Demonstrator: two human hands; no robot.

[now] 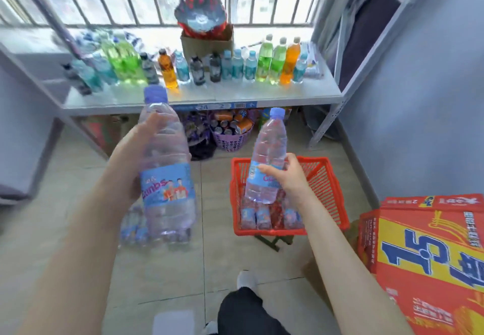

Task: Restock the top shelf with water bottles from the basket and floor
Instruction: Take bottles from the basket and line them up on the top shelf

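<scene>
My left hand (131, 162) grips a clear water bottle (167, 167) with a blue label and a purple cap, held upright in front of the shelf. A second, similar water bottle (267, 156) is held by my right hand (290, 177) above the red basket (330, 193). Several more water bottles (269, 217) lie in the basket. A wrapped pack of water bottles (136, 227) sits on the floor, partly hidden behind my left bottle. The white top shelf (235, 94) ahead carries a row of coloured drink bottles (235, 65).
Red and yellow cartons (429, 256) are stacked at the lower right. A purple basket of cans (233, 135) stands under the shelf. A cardboard box with a patterned bowl (204, 33) sits at the back of the shelf. My leg and shoe (246, 298) are below.
</scene>
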